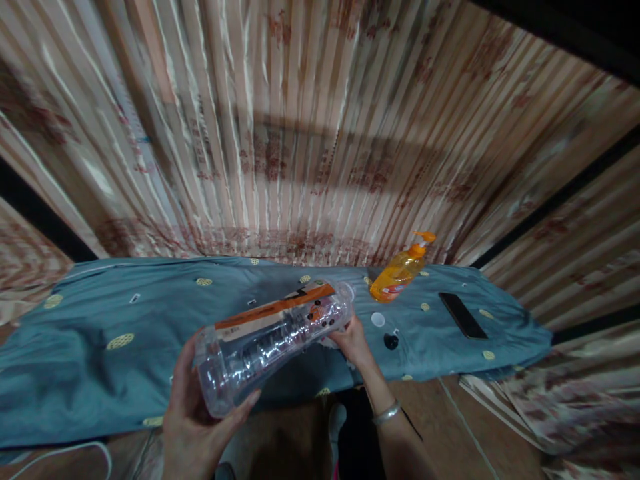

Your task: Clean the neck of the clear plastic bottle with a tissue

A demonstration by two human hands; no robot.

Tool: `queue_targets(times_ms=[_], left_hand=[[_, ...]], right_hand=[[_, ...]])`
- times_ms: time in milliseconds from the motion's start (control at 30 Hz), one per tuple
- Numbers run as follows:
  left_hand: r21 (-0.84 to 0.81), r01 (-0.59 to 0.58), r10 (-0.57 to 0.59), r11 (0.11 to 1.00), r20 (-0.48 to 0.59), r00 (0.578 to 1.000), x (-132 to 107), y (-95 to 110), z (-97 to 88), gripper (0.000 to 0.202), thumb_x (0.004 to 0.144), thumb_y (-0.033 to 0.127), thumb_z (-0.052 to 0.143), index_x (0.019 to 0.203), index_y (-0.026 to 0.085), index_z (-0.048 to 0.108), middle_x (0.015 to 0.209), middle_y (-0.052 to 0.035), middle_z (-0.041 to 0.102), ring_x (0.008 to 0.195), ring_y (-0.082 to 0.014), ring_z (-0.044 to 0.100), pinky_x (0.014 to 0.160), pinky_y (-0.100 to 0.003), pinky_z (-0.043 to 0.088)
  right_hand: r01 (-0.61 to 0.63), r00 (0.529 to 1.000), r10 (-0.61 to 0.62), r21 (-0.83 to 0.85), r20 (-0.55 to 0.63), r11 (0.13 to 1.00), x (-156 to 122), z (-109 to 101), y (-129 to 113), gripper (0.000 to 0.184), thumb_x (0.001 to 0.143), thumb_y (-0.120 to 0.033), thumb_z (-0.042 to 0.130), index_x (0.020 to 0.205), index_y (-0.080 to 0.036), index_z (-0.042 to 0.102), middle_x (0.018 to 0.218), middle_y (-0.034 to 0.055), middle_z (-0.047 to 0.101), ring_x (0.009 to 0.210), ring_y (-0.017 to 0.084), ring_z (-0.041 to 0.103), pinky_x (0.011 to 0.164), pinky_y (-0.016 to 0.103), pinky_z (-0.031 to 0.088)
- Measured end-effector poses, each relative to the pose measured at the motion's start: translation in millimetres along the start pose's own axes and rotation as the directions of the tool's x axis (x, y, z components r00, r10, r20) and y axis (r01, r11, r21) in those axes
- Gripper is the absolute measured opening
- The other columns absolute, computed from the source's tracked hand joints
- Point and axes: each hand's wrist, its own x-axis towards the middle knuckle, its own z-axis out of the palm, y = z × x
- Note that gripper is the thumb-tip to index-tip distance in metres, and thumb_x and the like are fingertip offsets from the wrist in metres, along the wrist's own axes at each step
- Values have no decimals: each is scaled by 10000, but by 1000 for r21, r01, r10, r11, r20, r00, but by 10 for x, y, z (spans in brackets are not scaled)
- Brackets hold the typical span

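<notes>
Clear plastic container [277, 343] slants between the person's two hands above the near part of a teal cloth [150, 307], its broad end toward the left hand [195, 407] and its narrower end toward the right. That left hand is spread wide around the broad end, thumb in front; the right hand [354, 341] holds the far end from below, its fingertips partly hidden. An orange and cream label [275, 312] runs along the container, with dark marks too small to read.

Orange liquid shows in a pump bottle [397, 275] beyond the right hand; its red and white sticker [391, 291] carries lettering too blurred to make out. Near it lie a white disc [378, 320], a small black round piece [391, 341] and a dark phone [463, 316].

Yellow pineapple-like motifs dot the creased cloth. Behind hangs a pleated, striped curtain [300, 167] with reddish flowers, flanked by dark poles [47, 212]. Below, a brown floor [435, 407] and a white cable [103, 447] show.
</notes>
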Motion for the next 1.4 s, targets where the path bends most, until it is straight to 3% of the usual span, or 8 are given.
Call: queue_targets(times_ms=[400, 533, 667, 900, 1400], left_hand=[[10, 0, 0, 1000, -8, 1000, 8, -50, -10, 1083, 592, 369, 1015, 1583, 267, 592, 1341, -110, 813, 1206, -377, 800, 941, -430, 698], [-2, -6, 6, 1000, -9, 1000, 9, -43, -8, 1123, 555, 396, 1033, 1580, 250, 597, 1322, -97, 817, 1200, -363, 800, 952, -398, 690], [5, -24, 24, 1000, 6, 1000, 10, -62, -14, 1069, 622, 339, 984, 1603, 246, 570, 1291, -97, 830, 1137, -326, 824, 914, -367, 695], [15, -25, 25, 1000, -2, 1000, 9, -41, -10, 1053, 609, 349, 992, 1578, 254, 592, 1338, -115, 815, 1185, -366, 810, 952, -438, 692], [25, -10, 10, 1000, 9, 1000, 10, 2, -9, 1068, 607, 358, 993, 1583, 238, 576, 1324, -119, 815, 1151, -346, 815, 931, -398, 688]], right_hand=[[-2, 1000, 2, 22, 6, 1000, 7, 6, 9, 500, 570, -318, 945, 1001, -234, 708, 982, 59, 864, 902, 284, 811, 850, 390, 655], [-6, 1000, 6, 35, 14, 999, 8, 7, -2, 514, 562, -306, 946, 1010, -241, 702, 989, 57, 866, 912, 288, 814, 857, 396, 657], [-10, 999, 9, 31, 31, 999, 7, 0, -15, 490, 584, -318, 933, 1011, -246, 702, 991, 57, 858, 915, 287, 809, 874, 407, 655], [-2, 1000, 1, 28, 28, 1000, -1, 0, 8, 466, 595, -323, 931, 996, -239, 711, 1004, 70, 854, 918, 288, 805, 894, 422, 659], [-20, 1000, 20, 7, 6, 1000, -12, -3, -67, 473, 566, -300, 926, 984, -259, 709, 960, 43, 841, 907, 293, 796, 892, 428, 657]])
